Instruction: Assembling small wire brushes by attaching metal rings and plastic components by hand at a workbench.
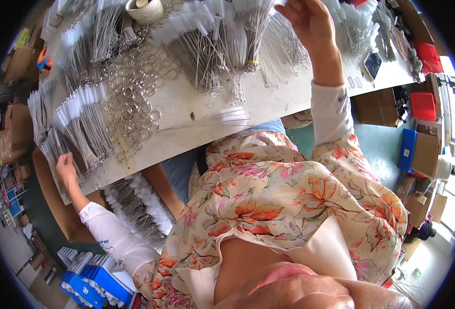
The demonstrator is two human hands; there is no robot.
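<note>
Taking the table's (178, 105) middle as the centre of the clock, the ring heap (132, 92) lies at ten o'clock, with the left brush bundles (83, 116) beyond it at nine. The bowl (145, 14) stands at eleven, the far brush bundles (199, 31) at one, the loose brushes (233, 115) at three. Below table height, the low brush pile (135, 206) sits at seven.

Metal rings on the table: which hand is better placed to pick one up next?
Likely the left hand: it is nearer the rings, though a brush bundle stands between. The right hand is farther off, by the far brushes.
</note>
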